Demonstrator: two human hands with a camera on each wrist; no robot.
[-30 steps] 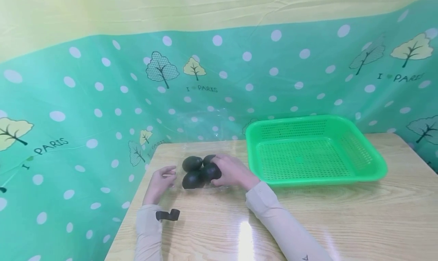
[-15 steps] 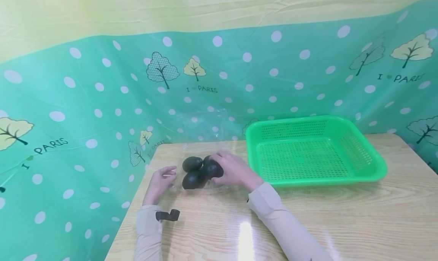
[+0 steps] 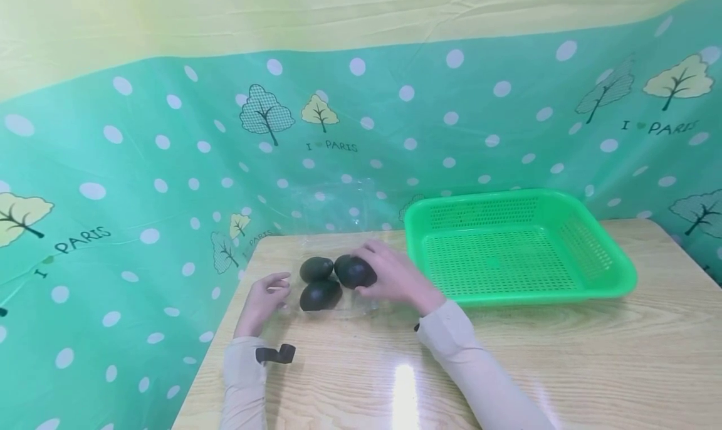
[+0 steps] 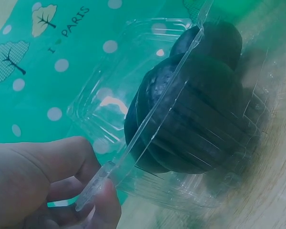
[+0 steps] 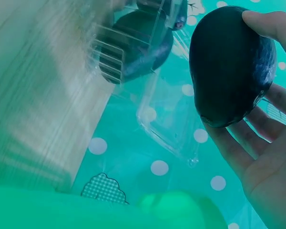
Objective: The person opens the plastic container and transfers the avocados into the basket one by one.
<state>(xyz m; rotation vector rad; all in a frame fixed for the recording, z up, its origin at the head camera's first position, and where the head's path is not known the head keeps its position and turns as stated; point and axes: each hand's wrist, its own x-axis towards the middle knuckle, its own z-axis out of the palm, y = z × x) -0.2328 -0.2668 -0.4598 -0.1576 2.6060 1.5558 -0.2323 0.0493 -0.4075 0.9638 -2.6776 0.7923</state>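
My right hand [image 3: 397, 279] grips a dark avocado [image 5: 229, 67] between thumb and fingers, raised out of a clear plastic clamshell box [image 4: 100, 109]. In the head view the held avocado overlaps another avocado [image 3: 341, 264] behind it. Two more dark avocados, a rear one [image 3: 316, 270] and a front one [image 3: 320, 296], lie in the box at its left. The box's lid stands open toward the curtain. At the box's left side, my left hand [image 3: 264, 299] pinches the edge of the box between thumb and fingers, plainest in the left wrist view.
A green perforated plastic basket [image 3: 496, 264] stands on the wooden table [image 3: 350, 380], just right of the right hand. Behind the table and along its left hangs a green dotted curtain [image 3: 186, 167]. A black strap [image 3: 276, 353] sticks out from the left sleeve.
The right hand has lifted the avocado and drawn it slightly up and right, away from the front avocado, which now shows more fully. The left hand stays in place.
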